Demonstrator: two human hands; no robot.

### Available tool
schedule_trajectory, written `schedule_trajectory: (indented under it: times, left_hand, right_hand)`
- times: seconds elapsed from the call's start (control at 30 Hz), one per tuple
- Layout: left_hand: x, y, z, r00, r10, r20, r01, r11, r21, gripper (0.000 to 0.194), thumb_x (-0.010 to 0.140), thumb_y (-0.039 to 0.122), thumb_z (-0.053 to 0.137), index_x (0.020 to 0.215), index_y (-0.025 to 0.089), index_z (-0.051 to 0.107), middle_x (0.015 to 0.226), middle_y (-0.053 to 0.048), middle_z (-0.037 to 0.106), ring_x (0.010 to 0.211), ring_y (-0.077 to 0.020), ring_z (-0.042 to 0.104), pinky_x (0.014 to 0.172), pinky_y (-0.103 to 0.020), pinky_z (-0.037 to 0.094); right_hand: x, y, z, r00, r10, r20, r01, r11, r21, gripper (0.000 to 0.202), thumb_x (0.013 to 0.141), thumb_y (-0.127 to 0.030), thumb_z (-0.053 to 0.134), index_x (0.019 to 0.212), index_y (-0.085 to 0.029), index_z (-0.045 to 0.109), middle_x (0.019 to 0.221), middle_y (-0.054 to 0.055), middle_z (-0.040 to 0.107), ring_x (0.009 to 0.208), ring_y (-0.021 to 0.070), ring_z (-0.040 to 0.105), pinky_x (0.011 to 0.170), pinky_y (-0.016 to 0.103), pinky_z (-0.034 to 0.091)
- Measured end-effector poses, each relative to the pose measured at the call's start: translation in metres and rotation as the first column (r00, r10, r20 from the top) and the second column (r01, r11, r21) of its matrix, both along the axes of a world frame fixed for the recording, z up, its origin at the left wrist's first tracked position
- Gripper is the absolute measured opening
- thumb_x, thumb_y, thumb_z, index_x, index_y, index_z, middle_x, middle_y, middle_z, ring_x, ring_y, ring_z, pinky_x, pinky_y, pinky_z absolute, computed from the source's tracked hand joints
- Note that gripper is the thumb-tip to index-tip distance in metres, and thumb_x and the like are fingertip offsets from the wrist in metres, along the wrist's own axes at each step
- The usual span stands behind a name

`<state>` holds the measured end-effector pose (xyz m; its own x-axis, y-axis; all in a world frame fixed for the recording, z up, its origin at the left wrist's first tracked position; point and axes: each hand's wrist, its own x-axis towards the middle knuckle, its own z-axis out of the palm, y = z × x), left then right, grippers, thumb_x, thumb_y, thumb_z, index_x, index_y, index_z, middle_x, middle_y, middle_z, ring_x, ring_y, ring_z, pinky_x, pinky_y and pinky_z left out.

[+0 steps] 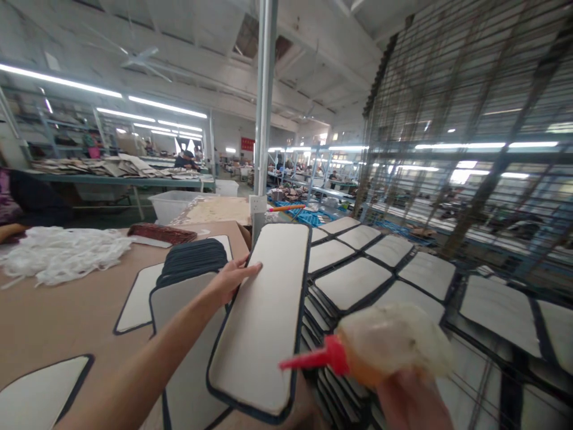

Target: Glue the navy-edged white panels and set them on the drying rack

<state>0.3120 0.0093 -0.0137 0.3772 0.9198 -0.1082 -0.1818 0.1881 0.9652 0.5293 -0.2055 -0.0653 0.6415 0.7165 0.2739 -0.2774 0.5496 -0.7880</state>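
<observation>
My left hand [230, 279] grips the left edge of a long white panel [267, 310] with rounded corners and a dark border, its thumb lying on the white face. The panel is held tilted above the table. In my right hand [409, 397] is a squeeze glue bottle [394, 340], cloudy with amber liquid inside. Its red nozzle [308, 359] points left, over or close to the panel's lower right part; whether it touches cannot be told. Left of the panel lies a stack of similar panels [188, 310] with dark folded material [192, 260] behind it.
White strips [67, 254] lie heaped on the brown table [89, 316] at left, near a person's dark sleeve [38, 197]. Bordered panels [358, 280] lie in rows on the right, beside a tall wire rack [470, 119]. A metal post [265, 107] stands behind the held panel.
</observation>
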Motion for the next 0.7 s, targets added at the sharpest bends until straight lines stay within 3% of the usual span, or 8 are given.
schedule_trajectory:
  times: [0.13,0.2,0.33,0.47,0.6,0.7]
  left_hand:
    - [0.020,-0.024,-0.017,1.000,-0.024,0.002,0.024,0.999,0.039,0.079,0.049,0.037,0.092,0.118,0.012,0.064,0.083,-0.006,0.079,0.066,-0.0219,0.071,0.059,-0.028,0.056]
    - [0.028,-0.036,-0.023,0.999,-0.048,-0.004,0.048,0.998,0.033,0.084,0.047,0.040,0.092,0.121,0.012,0.063,0.086,-0.007,0.079,0.071,-0.0247,0.073,0.061,-0.029,0.056]
    - [0.036,-0.049,-0.027,0.991,-0.132,0.002,0.131,0.991,0.021,0.090,0.054,0.041,0.090,0.132,0.013,0.056,0.091,-0.009,0.080,0.076,-0.0270,0.074,0.063,-0.030,0.056]
    - [0.036,-0.058,-0.019,0.982,-0.186,0.026,0.187,0.979,-0.084,0.089,0.065,0.036,0.084,0.142,0.014,0.046,0.100,-0.010,0.079,0.081,-0.0269,0.074,0.068,-0.031,0.057]
    - [0.035,-0.060,-0.013,0.968,-0.240,0.079,0.246,0.966,-0.083,0.093,0.059,0.015,0.082,0.144,0.017,0.045,0.109,-0.008,0.077,0.088,-0.0279,0.074,0.073,-0.031,0.057]
    - [0.032,-0.052,-0.011,0.966,-0.248,0.073,0.254,0.963,-0.092,0.099,0.056,0.012,0.082,0.147,0.017,0.041,0.108,-0.008,0.077,0.084,-0.0278,0.074,0.069,-0.031,0.058]
  right_hand:
    - [0.020,0.043,0.029,0.997,-0.061,-0.056,0.067,0.990,0.121,0.049,0.052,-0.030,0.093,0.098,-0.027,0.075,0.089,0.002,0.077,0.081,0.0207,0.071,0.078,0.030,0.058]
    - [0.030,0.055,0.034,0.996,-0.080,-0.039,0.085,0.986,0.146,0.051,0.047,-0.025,0.094,0.095,-0.026,0.075,0.089,0.000,0.077,0.081,0.0167,0.069,0.078,0.025,0.056]
    - [0.046,0.057,0.023,0.992,-0.119,-0.035,0.123,0.981,0.153,0.055,0.047,-0.020,0.094,0.097,-0.026,0.073,0.086,-0.003,0.076,0.077,0.0132,0.067,0.073,0.021,0.055]
    - [0.058,0.048,0.014,0.990,-0.130,-0.052,0.136,0.981,0.142,0.059,0.046,-0.018,0.094,0.100,-0.025,0.072,0.089,-0.001,0.076,0.080,0.0157,0.068,0.074,0.024,0.056]
    - [0.063,0.040,0.014,0.992,-0.117,-0.042,0.121,0.984,0.127,0.059,0.047,-0.019,0.094,0.102,-0.024,0.071,0.093,0.003,0.076,0.082,0.0197,0.069,0.074,0.029,0.057]
    - [0.054,0.027,-0.001,0.997,-0.080,-0.015,0.081,0.992,0.098,0.062,0.050,-0.023,0.093,0.106,-0.024,0.069,0.094,0.004,0.076,0.080,0.0206,0.069,0.072,0.029,0.057]
